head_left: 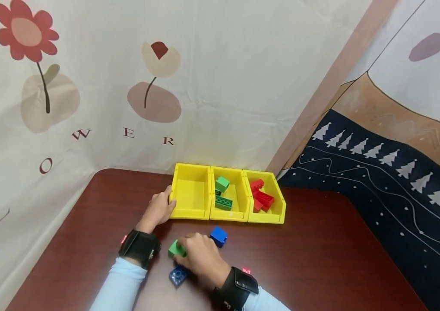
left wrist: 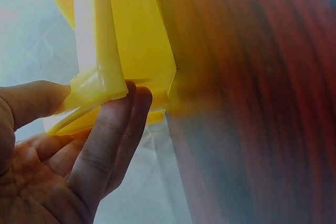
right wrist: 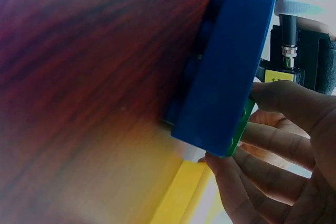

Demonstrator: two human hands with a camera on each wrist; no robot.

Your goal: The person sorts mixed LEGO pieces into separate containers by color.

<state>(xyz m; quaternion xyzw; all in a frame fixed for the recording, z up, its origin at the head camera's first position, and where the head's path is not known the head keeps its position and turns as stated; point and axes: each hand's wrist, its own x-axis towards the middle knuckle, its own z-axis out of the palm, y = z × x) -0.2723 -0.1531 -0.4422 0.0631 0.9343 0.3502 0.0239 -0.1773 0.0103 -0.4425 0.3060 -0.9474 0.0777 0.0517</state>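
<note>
My left hand (head_left: 158,209) grips the left rim of a row of yellow bins (head_left: 190,214), thumb on one side and fingers on the other in the left wrist view. Over the table just in front of the bins, my right hand (head_left: 201,255) pinches a green toy brick (head_left: 176,249). A dark blue brick (head_left: 178,276) lies close by on the near side; it hides most of the green brick (right wrist: 241,132) in the right wrist view. Another blue brick (head_left: 218,236) sits beyond the right hand's knuckles.
Green bricks (head_left: 223,184) lie in the middle bin and several red bricks (head_left: 264,199) in the right one; the left bin shows its bare floor. The dark red-brown table (head_left: 321,259) meets a printed cloth (head_left: 235,108) at the back.
</note>
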